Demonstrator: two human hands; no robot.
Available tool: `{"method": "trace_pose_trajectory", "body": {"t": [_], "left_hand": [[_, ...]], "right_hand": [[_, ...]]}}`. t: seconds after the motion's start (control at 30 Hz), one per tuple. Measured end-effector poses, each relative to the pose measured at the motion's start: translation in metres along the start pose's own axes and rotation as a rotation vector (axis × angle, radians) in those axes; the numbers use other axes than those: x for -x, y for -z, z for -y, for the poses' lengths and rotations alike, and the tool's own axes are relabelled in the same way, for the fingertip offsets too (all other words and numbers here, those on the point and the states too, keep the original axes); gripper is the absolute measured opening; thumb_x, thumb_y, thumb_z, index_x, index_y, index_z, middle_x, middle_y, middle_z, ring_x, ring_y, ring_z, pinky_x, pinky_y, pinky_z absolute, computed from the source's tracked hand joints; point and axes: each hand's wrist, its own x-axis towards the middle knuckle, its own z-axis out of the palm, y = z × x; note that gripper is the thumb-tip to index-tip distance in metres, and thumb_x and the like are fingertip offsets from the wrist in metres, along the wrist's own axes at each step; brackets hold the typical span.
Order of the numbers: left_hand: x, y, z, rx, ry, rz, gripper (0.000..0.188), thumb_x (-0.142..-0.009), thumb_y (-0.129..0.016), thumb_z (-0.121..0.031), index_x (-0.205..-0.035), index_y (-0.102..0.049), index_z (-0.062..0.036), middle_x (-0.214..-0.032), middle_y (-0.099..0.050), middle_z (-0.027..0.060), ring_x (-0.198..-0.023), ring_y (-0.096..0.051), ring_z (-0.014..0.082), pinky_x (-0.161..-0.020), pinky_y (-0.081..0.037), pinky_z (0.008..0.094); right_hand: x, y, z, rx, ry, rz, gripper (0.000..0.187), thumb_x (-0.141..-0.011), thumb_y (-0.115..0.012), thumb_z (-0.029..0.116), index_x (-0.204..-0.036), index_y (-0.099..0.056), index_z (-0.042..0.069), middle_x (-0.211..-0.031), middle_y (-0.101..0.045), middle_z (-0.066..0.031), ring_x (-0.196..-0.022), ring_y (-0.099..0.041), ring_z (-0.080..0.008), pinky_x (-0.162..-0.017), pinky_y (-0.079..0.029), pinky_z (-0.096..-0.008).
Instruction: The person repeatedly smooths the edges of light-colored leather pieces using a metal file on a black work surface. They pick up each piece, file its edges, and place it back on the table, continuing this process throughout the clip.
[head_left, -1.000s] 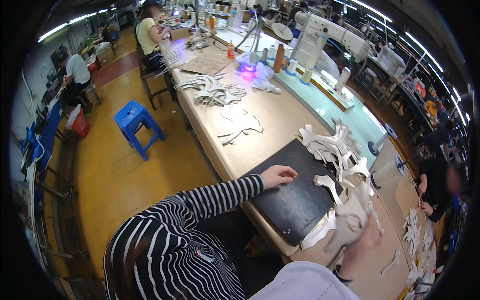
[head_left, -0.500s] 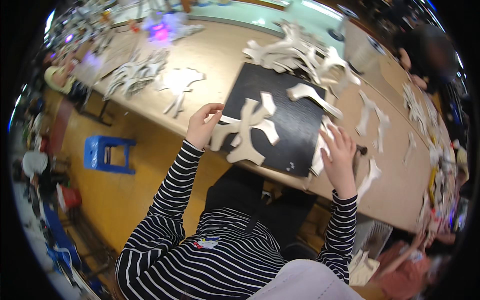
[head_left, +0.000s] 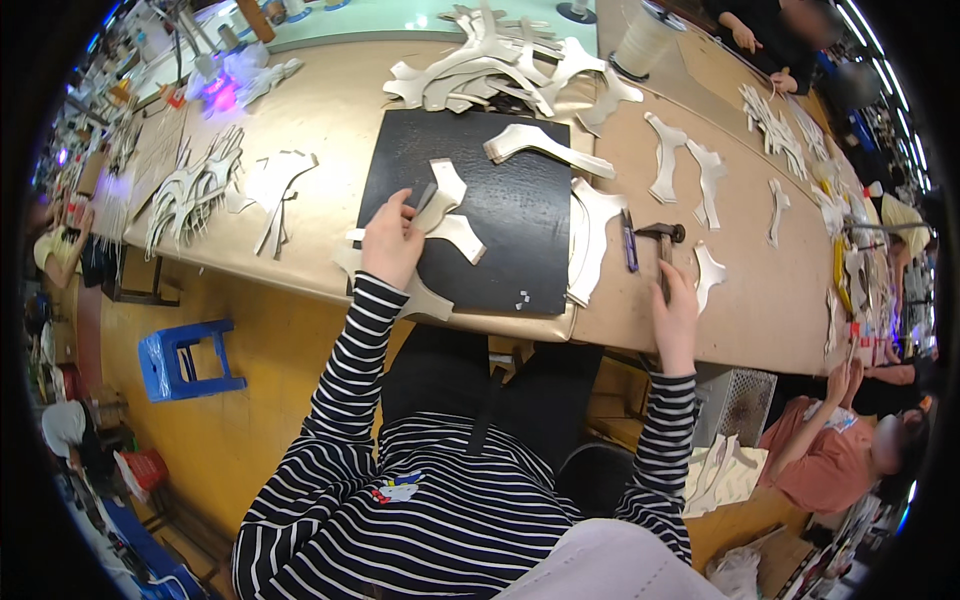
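On the black board [head_left: 510, 225] lie overlapping cream cut pieces with forked ends [head_left: 460, 238]. My left hand [head_left: 393, 242] is over their left part with bent fingers, thumb and fingertips against a cream piece, covering much of it. To the right of the board, my right hand [head_left: 677, 308] has its fingers around the handle of a hammer [head_left: 665, 236], whose dark head rests on the table. Next to the hammer lies a slim purple-and-dark pen-like tool [head_left: 630, 240]. A longer cream piece [head_left: 548, 148] lies across the board's upper right.
A heap of cream pieces [head_left: 475, 68] stands behind the board, with a stack [head_left: 594, 225] at its right edge. More pieces [head_left: 200, 185] lie at the left. A thread cone [head_left: 648, 42] is at the back. A blue stool [head_left: 190, 360] stands on the floor. Other people sit around.
My view has turned, so the board appears further left. My right hand has gone from beside the stack to the hammer handle. My left hand has moved in over the cream pieces.
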Motion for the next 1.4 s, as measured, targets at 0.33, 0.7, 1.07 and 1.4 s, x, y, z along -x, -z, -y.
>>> {"method": "trace_pose_trajectory", "body": {"t": [0.33,0.7,1.07,1.4], "left_hand": [[-0.002,0.010,-0.003,-0.374,-0.169,0.098,0.020,-0.087,-0.070,-0.015,-0.100,-0.071,-0.0001,-0.093,-0.066,0.0159,-0.087,-0.066,0.0358,-0.080,-0.053,0.0426],[-0.004,0.118,-0.070,0.917,0.094,0.104,0.025,-0.104,-0.047,-0.014,-0.125,-0.044,-0.0023,-0.109,-0.068,0.0143,-0.082,-0.063,0.0131,-0.076,-0.053,0.0270],[0.048,0.045,-0.165,1.167,0.181,0.577,0.035,-0.110,-0.041,-0.030,-0.134,-0.042,-0.0034,-0.108,-0.067,0.0170,-0.070,-0.069,0.0159,-0.064,-0.056,0.0250],[0.042,0.023,-0.156,0.909,0.173,0.639,0.031,-0.095,-0.066,-0.003,-0.126,-0.060,0.0022,-0.096,-0.070,0.0079,-0.082,-0.065,0.0084,-0.071,-0.056,0.0226]], "right_hand": [[-0.048,-0.073,0.013,0.165,0.047,-0.131,0.031,-0.090,-0.050,-0.003,-0.118,-0.063,-0.005,-0.107,-0.063,-0.0211,-0.102,-0.060,-0.0391,-0.091,-0.049,-0.0454],[-0.002,0.013,0.055,-1.260,-0.476,0.192,0.050,-0.088,-0.043,-0.005,-0.139,-0.048,-0.007,-0.105,-0.060,-0.0096,-0.082,-0.055,-0.0128,-0.075,-0.049,-0.0270],[0.017,0.026,0.182,-1.111,-0.068,0.158,0.034,-0.098,-0.064,0.009,-0.131,-0.063,0.001,-0.094,-0.057,0.0039,-0.079,-0.048,-0.0038,-0.070,-0.042,-0.0208],[0.015,0.029,0.160,-0.964,-0.047,0.046,0.035,-0.095,-0.069,0.011,-0.129,-0.064,0.003,-0.086,-0.057,0.0030,-0.073,-0.047,-0.0045,-0.066,-0.039,-0.0194]]}}
